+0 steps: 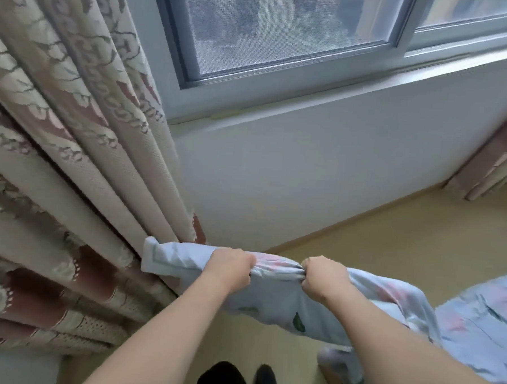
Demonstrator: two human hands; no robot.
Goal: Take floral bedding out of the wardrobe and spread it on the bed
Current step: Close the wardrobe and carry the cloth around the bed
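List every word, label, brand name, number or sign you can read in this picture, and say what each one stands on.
None: no readable text shows anywhere.
Floral bedding, gripped by the left hand and right hand: printed flowers and leaves only.
Curtain: woven scroll pattern, no letters.
Window: blurred dark shapes behind the screen, no sign to make out.
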